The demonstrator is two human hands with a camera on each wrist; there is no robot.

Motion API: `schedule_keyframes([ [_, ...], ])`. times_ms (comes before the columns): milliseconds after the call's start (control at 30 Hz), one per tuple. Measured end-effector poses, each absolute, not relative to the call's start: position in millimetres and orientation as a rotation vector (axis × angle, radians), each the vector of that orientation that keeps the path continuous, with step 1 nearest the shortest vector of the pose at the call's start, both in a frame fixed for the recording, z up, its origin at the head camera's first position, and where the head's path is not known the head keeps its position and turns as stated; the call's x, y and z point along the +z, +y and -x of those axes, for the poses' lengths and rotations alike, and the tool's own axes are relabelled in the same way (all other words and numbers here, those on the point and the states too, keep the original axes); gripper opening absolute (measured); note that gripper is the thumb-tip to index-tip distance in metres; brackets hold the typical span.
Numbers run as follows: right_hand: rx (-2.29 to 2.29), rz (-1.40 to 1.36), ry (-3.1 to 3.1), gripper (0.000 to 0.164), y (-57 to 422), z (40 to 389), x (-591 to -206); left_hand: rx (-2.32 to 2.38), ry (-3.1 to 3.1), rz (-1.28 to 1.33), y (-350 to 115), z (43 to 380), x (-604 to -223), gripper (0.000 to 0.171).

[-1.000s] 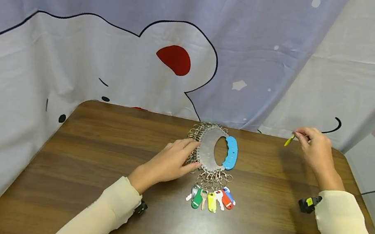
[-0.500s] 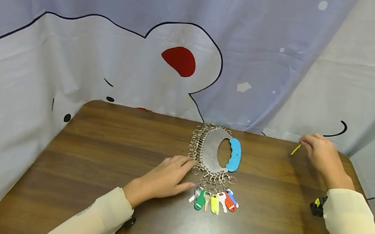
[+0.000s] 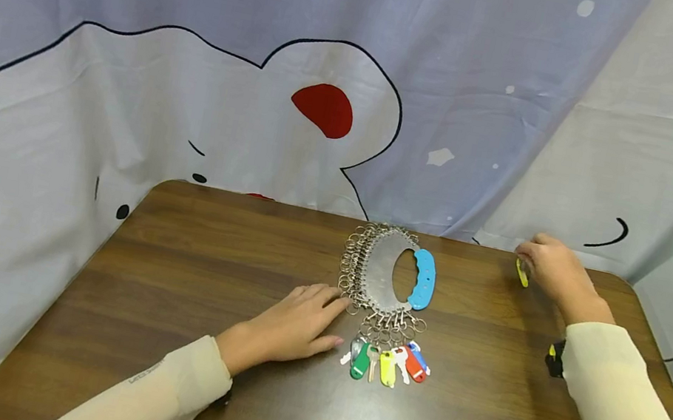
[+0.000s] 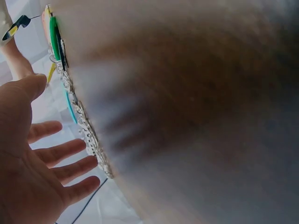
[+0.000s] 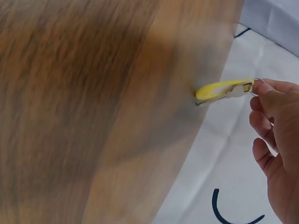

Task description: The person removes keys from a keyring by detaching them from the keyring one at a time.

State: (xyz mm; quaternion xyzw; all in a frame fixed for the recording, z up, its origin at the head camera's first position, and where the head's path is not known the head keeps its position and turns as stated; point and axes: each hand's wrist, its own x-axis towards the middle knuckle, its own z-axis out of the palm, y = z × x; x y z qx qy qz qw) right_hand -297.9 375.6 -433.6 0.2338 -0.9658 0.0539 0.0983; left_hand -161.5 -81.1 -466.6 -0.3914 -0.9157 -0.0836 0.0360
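Observation:
With thumb and finger my right hand point(image 3: 558, 275) pinches the small ring of a key with a yellow tag point(image 5: 224, 88), which dangles near the far right of the table. My left hand point(image 3: 296, 323) lies with extended fingers beside a grey metal key holder point(image 3: 381, 270), fingertips right at its outer rings. A light blue handle point(image 3: 424, 280) forms the holder's right side. Clips and rings line its left and lower edges. Below it lie keys with a green tag point(image 3: 360, 361), a yellow tag point(image 3: 387, 369), a red tag point(image 3: 415, 366) and a blue tag point(image 3: 418, 357).
The wooden table point(image 3: 182, 243) has rounded far corners. A printed curtain point(image 3: 218, 114) hangs right behind its far edge and along both sides. A black wrist camera point(image 3: 556, 358) sits under the right sleeve.
The left hand has drawn back from the holder's edge towards the near left. The right hand, with the key and yellow tag, shifted right and then back left, staying near the far right.

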Motion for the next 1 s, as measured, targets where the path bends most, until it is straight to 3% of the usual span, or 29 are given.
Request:
schedule_keyframes([
  [267,0.021,-0.809,-2.8,0.01,365,309,-450,-0.24,-2.738,1.29,-83,164,-467,0.065],
  [1000,0.031,-0.741,-2.886,0.019,356,305,-454,-0.231,-2.692,1.283,-82,168,-462,0.067],
])
